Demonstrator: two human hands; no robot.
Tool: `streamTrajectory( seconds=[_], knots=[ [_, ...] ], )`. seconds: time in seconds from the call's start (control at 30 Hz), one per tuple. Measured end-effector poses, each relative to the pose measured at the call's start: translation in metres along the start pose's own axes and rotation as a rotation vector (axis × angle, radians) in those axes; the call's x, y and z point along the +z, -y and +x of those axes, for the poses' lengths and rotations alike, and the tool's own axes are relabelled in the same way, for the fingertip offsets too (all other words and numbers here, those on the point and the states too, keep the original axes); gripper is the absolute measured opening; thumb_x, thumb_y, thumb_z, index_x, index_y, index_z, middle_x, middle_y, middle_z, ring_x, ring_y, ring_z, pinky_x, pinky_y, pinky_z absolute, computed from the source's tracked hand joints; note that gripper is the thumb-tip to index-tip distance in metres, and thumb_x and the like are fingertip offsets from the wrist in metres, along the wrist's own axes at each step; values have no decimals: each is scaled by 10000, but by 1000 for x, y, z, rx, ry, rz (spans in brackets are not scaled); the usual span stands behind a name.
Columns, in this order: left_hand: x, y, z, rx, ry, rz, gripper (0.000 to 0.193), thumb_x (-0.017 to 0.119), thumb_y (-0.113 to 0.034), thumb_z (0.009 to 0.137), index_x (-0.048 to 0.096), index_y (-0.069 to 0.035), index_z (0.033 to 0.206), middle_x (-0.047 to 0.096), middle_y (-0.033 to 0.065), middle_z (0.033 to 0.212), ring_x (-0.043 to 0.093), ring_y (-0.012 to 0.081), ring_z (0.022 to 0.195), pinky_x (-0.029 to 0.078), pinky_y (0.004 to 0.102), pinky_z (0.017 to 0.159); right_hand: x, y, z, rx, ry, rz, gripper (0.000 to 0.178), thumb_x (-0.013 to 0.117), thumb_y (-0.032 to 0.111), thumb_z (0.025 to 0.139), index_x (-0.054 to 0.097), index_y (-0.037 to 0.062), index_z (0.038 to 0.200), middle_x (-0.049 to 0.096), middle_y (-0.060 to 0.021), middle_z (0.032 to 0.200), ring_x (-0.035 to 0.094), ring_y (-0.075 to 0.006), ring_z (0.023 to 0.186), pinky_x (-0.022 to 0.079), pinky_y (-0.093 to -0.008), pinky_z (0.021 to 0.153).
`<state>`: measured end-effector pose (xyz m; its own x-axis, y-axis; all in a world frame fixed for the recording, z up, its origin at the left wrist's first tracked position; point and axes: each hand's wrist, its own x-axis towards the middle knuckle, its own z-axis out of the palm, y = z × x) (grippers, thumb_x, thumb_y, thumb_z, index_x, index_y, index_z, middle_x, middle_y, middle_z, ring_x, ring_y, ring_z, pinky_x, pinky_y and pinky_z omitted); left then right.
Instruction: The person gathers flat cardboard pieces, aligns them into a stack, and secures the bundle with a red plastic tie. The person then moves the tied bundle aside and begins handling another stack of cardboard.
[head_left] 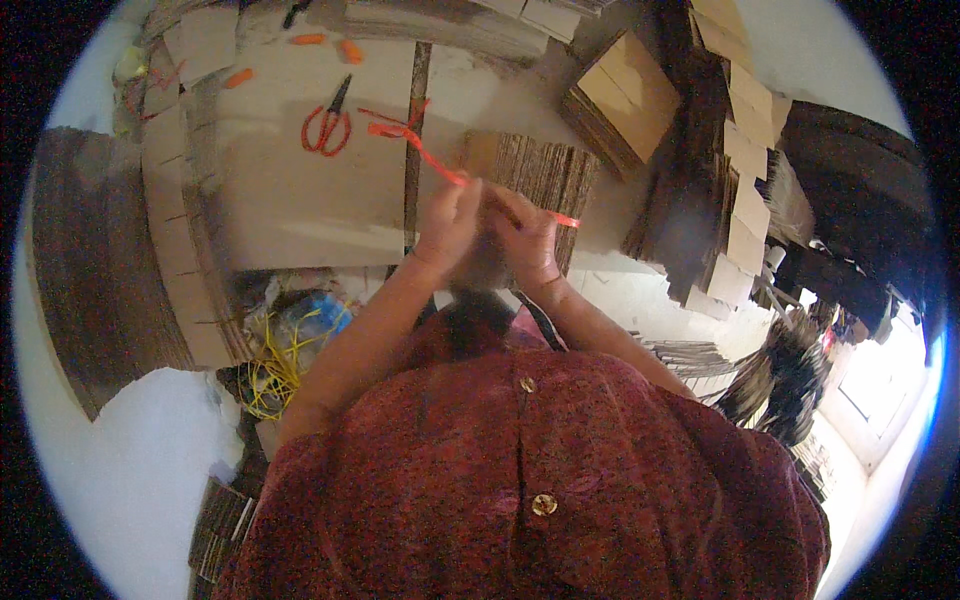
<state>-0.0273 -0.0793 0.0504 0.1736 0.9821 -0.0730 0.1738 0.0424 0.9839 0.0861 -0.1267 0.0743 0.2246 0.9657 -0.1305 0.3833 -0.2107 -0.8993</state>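
Observation:
A bundle of brown corrugated cardboard pieces [545,165] stands on edge in front of me, with an orange-red plastic strap [440,168] around it. My left hand [450,222] is closed on the strap at the bundle's near left side. The strap's loose end trails from it toward the far left. Close beside it, my right hand [527,240] has its fingers bent together against the bundle; what they grip is hidden. Just past the right hand, a short stretch of strap shows across the cardboard. Red-handled scissors [327,130] lie to the left.
Small orange pieces [308,39] lie beyond the scissors on the pale work surface [310,210]. Cardboard stacks [175,230] line the left, and more [740,170] stand at the right. A square stack [630,95] is at the far right. Yellow strapping [270,370] is tangled near my left forearm.

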Motion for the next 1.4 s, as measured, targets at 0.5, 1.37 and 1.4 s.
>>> streamTrajectory(
  seconds=[0.5,1.37,1.4],
  knots=[
    [-8,-10,-11,-397,-178,-165,203,540,-160,868,505,-5,742,449,54,599,444,126,573,369,288,527,6,-3,12,-258,9,-168,130,574,-35,739,604,12,856,601,-144,791,593,-286,731,474,-317,644],
    [-20,-12,-12,-492,-24,-136,114,621,-68,797,634,2,886,633,55,844,580,127,772,462,254,691,4,7,20,-261,101,-211,148,587,24,718,587,35,866,571,-136,796,573,-332,709,484,-387,620],
    [-19,-3,-14,-500,-41,-161,116,623,-67,794,632,3,886,637,52,823,583,130,755,464,256,685,4,7,20,-228,115,-199,168,588,25,717,579,36,884,576,-138,801,577,-327,711,484,-383,621]
  ],
)
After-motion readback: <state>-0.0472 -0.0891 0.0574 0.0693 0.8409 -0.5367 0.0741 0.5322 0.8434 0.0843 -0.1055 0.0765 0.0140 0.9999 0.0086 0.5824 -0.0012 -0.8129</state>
